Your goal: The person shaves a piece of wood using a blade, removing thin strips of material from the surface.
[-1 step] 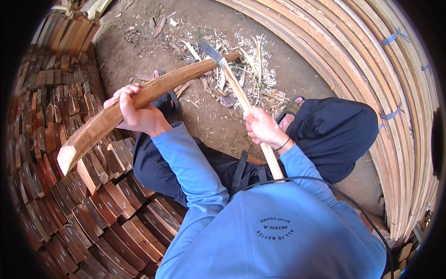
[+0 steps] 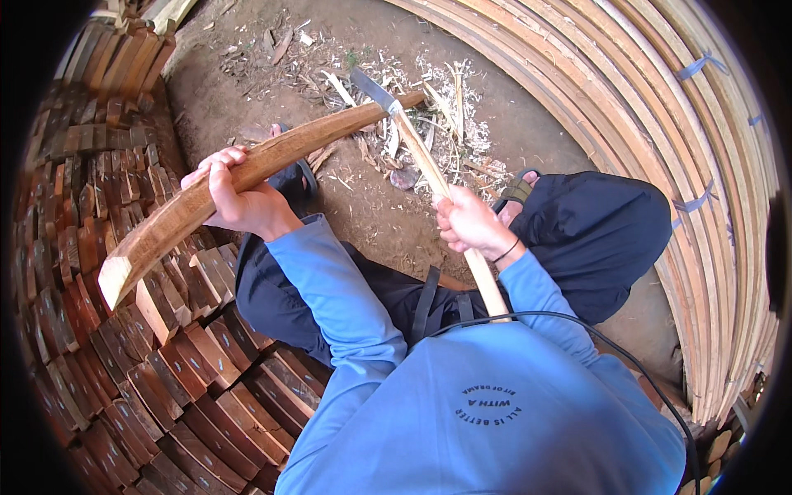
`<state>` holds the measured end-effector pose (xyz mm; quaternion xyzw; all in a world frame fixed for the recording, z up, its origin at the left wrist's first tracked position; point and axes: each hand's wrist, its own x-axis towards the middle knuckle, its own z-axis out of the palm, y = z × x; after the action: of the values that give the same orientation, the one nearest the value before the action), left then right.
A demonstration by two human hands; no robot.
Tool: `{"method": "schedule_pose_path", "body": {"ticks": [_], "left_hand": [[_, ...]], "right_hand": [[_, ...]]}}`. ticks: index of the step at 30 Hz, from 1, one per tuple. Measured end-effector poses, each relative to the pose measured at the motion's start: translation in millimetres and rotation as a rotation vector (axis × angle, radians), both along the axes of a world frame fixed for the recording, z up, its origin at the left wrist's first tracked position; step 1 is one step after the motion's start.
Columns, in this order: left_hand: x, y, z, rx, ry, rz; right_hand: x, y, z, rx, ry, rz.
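The left hand [image 2: 235, 194] is clenched round the wood [image 2: 305, 140], with the thumb over the near side and the fingertips over the top. The right hand [image 2: 470, 221] is closed round the handle [image 2: 421, 153] of a bladed tool, a dark band [image 2: 506, 252] on that wrist. The handle slants from the front of the shirt [image 2: 478, 396] up and left to a flat grey blade [image 2: 371, 88]. Blade and handle meet over the wood near its far end; whether the blade touches it, I cannot tell.

The wood is a brown, slightly bowed length held aslant in front of the person. Its pale cut near end is over the stack [image 2: 165, 363] of blocks, and its far end is over the shavings [image 2: 462, 103]; whether that end rests on them is unclear. The shavings and some longer splinters lie scattered on the bare ground [image 2: 371, 219], beyond the feet.

A sandal [image 2: 309, 180] on the left foot shows just under the wood; another sandal [image 2: 518, 194] is on the right foot, beside the dark trousers [image 2: 594, 235]. The stack lines the ground's left edge. Long curved-looking planks [image 2: 577, 74], tied with blue strips [image 2: 700, 66], line its right edge. A black cable [image 2: 610, 338] crosses the shirt.
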<state>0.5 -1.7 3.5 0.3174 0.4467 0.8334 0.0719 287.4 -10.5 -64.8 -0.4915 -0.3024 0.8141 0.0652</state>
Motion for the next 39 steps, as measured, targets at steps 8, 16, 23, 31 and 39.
{"method": "schedule_pose_path", "body": {"ticks": [8,16,23,31,39], "left_hand": [[-10.4,15.3,2.2,0.056,-0.09,0.034],[-8.2,44.6,16.2,0.005,-0.01,0.174],[-22.7,53.1,16.5,-0.002,-0.092,0.122],[-6.3,54.0,28.2,-0.022,-0.041,0.206],[6.5,54.9,30.3,-0.039,-0.055,0.235]], "right_hand": [[13.4,34.6,2.0,0.017,-0.056,0.104],[9.0,-7.7,8.0,0.139,-0.07,0.071],[23.7,-22.8,12.7,0.146,-0.144,0.137],[22.7,-36.2,19.0,0.168,-0.136,0.087],[9.5,-36.1,1.7,0.235,-0.116,0.028]]}}
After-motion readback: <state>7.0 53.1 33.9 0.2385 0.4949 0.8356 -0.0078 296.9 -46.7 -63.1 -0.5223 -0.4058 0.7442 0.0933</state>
